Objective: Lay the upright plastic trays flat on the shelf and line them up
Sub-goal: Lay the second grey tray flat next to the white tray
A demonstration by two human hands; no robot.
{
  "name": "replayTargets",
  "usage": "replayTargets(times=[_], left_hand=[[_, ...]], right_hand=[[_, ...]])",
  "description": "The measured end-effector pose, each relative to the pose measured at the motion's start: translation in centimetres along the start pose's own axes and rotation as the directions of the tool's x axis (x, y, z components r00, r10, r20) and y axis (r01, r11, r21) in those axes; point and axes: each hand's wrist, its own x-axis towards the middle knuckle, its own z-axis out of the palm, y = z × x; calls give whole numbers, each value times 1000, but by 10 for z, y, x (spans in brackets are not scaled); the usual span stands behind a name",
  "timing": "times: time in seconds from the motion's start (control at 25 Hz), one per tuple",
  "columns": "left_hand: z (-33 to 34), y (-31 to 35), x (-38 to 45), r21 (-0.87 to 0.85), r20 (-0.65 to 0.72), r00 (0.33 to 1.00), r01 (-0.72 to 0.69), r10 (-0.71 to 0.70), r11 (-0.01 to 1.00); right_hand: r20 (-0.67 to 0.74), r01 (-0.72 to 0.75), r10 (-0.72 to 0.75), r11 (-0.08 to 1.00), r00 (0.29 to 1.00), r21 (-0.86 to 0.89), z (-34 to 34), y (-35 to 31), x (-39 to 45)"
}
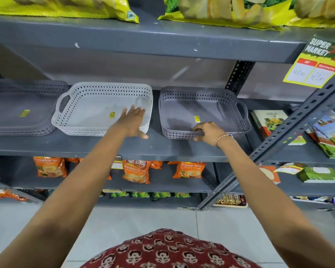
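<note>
Three perforated plastic trays lie flat on the grey shelf (124, 147). A dark grey tray (17, 109) is at the left, a light grey tray (89, 111) in the middle, and a darker grey tray (184, 111) at the right. My left hand (132, 120) rests on the front right corner of the light grey tray, palm down, fingers spread inside it and thumb below the rim. My right hand (207, 131) grips the front rim of the right tray, fingers curled over the edge. Each tray carries a small yellow sticker.
A slanted metal upright (290, 130) crosses at the right, with books (269, 122) beyond it. Yellow snack bags (66, 6) lie on the shelf above. Orange tea packets (136, 171) fill the shelf below. A price sign (315, 62) hangs at the upper right.
</note>
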Motion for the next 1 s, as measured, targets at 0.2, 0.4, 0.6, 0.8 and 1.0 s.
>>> replayTargets(times=[0.2,0.4,0.6,0.8,1.0], left_hand=[[15,-50,-14,2,56,998,10,-10,1000],[38,-46,-30,108,-32,998,-53,57,993],[49,-43,-41,184,-74,989,-112,128,976],[44,-36,-29,213,-83,985,-129,150,968],[37,-31,-22,214,-70,987,-128,146,968]], right_hand=[[-21,-36,32,979,999,-200,12,-22,-2],[-34,-42,35,969,999,-245,22,-23,-19],[-49,-42,30,957,998,-286,28,-28,-29],[-40,-38,27,951,999,-306,24,-32,-22],[-14,-32,30,953,999,-302,19,-31,-12]])
